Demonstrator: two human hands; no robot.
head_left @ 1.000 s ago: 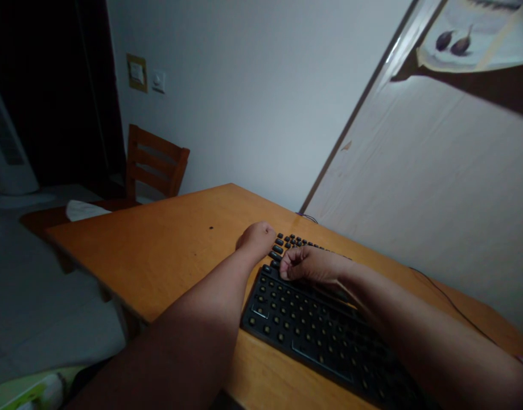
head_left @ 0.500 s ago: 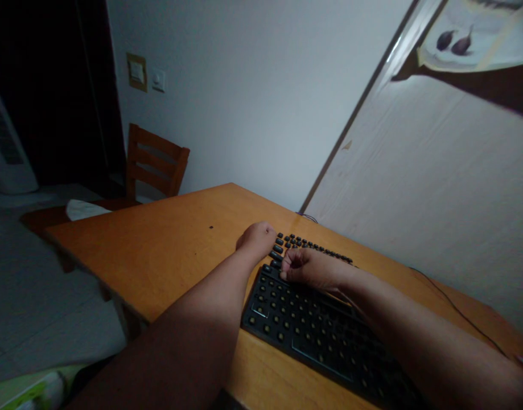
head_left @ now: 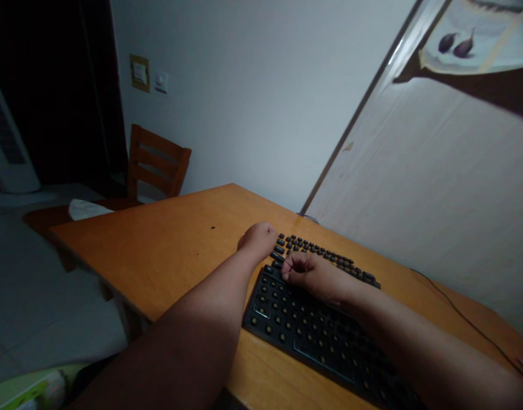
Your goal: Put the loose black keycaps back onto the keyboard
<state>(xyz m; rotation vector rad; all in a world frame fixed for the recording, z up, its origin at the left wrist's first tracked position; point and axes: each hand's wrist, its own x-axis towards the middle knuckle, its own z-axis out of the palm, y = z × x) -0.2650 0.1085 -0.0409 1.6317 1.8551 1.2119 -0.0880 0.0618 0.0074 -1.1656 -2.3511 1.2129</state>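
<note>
A black keyboard (head_left: pixel 304 341) lies at an angle on the wooden table, most of its switches bare of keycaps. Over its far left corner is my right hand (head_left: pixel 306 273), thumb and fingertips brought together in a pinch close to the top row. Whatever sits between those fingertips is too small to make out. A couple of keycaps (head_left: pixel 268 268) show at that corner. My left hand (head_left: pixel 258 240) rests in a curled fist just beyond the keyboard, beside rows of loose black keycaps (head_left: pixel 321 250); its palm is hidden.
One small dark piece (head_left: pixel 213 228) lies alone on the table (head_left: pixel 159 250). A thin cable (head_left: pixel 453 310) runs along the right side by the wall. Behind the table's left edge stands a wooden chair (head_left: pixel 159 162) with a white cloth (head_left: pixel 88 209) on its seat.
My right forearm has dropped slightly, uncovering more of the loose keycaps behind it. Both hands keep nearly the same place and closed shape.
</note>
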